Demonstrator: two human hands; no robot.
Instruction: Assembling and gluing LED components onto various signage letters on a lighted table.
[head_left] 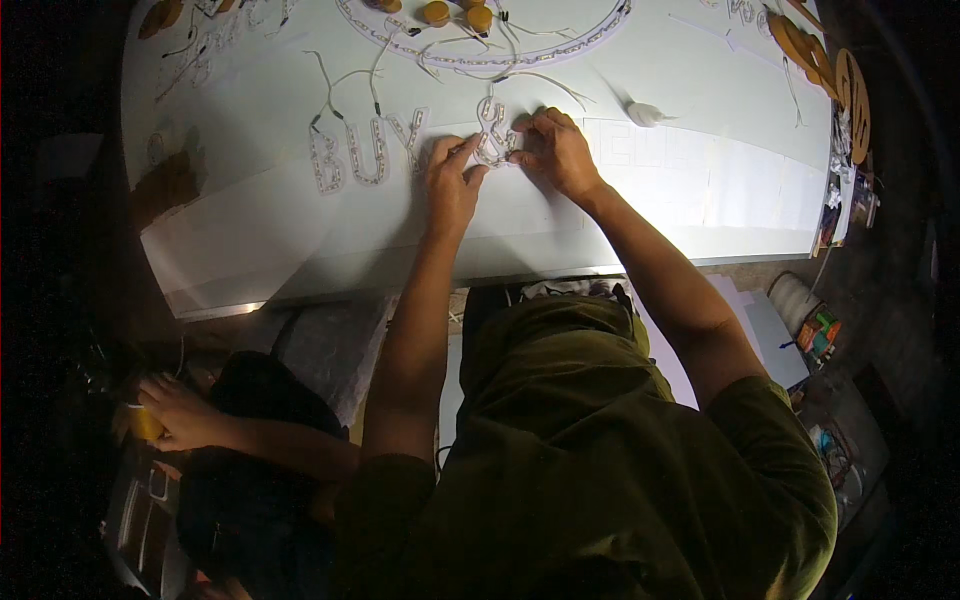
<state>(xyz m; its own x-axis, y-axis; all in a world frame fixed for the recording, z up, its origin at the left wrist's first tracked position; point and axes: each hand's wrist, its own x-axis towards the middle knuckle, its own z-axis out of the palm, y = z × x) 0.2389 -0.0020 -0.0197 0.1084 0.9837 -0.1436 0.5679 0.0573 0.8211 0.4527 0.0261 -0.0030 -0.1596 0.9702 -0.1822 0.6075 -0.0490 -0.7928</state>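
A curled, clear character-shaped piece lined with LED strip (491, 118) lies on the white table, wires leading from its top. My left hand (453, 188) holds its lower left edge between thumb and fingers. From the other side, my right hand (562, 155) has bent fingers and thumb closed at its right edge. To the left sit several clear letter-shaped pieces with LED strips (376, 152), some with thin wires attached. A long pale sheet with faint outlines (690, 190) lies beneath and to the right of my hands.
A large ring with LED strip (590, 40) and round orange-brown pieces (479, 18) lie at the back. A small white lump (648, 114) is right of my hands. Wooden-coloured cut pieces (795, 45) crowd the right edge. Another person's hand (180, 410) holds something yellow at lower left.
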